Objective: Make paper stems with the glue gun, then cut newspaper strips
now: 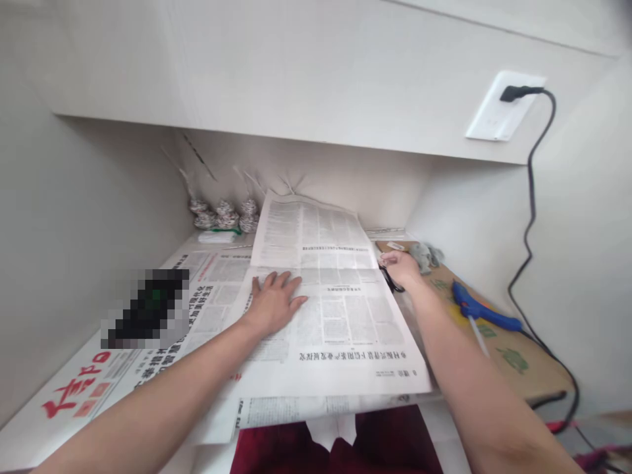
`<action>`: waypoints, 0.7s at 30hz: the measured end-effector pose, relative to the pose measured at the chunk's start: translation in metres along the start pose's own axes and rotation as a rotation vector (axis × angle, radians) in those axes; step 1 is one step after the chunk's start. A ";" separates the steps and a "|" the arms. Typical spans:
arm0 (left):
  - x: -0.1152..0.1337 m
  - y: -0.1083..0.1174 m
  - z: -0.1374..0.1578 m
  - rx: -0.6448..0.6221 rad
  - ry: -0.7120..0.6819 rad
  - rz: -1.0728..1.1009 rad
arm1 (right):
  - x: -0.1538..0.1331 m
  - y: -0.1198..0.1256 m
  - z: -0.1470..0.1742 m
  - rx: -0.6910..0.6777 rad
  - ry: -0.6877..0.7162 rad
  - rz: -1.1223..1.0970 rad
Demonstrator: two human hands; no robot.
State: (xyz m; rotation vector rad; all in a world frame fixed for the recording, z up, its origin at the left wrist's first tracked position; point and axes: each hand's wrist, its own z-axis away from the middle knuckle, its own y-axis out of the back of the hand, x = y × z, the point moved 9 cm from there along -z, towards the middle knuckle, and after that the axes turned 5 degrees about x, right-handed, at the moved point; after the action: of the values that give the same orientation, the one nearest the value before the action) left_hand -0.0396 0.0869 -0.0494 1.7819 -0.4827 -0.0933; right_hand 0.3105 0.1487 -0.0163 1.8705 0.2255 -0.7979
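A large newspaper sheet lies in front of me, with a crease across it and its far part rising toward the back wall. My left hand rests flat on it near the crease, fingers spread. At the sheet's right edge, by the end of the crease, my right hand has its fingers closed around what look like black-handled scissors. Only a dark loop shows below the fingers; the blades are hidden. More newspaper lies under and to the left of the sheet.
A blue glue gun lies on cardboard at right, near a grey lump. Its side has a black cord running from a wall socket. Several coiled-paper gourd shapes stand back left. A pixelated dark object lies left.
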 end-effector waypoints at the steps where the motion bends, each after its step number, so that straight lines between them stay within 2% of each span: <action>1: 0.000 -0.001 0.000 0.004 -0.003 0.000 | 0.001 0.004 0.007 -0.018 0.012 0.062; 7: -0.003 -0.003 -0.001 0.009 -0.016 0.005 | -0.004 0.011 0.038 -0.089 0.045 0.376; 14: -0.002 -0.002 0.000 -0.003 -0.014 0.012 | -0.021 0.005 0.043 -0.129 0.091 0.538; 18: -0.002 -0.001 0.001 -0.009 -0.010 0.013 | -0.023 0.021 0.046 -0.098 0.122 0.592; 21: -0.001 0.000 0.001 -0.019 -0.009 0.015 | -0.013 0.037 0.042 -0.077 0.120 0.626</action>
State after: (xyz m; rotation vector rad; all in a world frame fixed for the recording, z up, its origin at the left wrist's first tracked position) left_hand -0.0410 0.0864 -0.0499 1.7596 -0.4997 -0.0951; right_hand 0.3012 0.0982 0.0091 1.7693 -0.2471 -0.2434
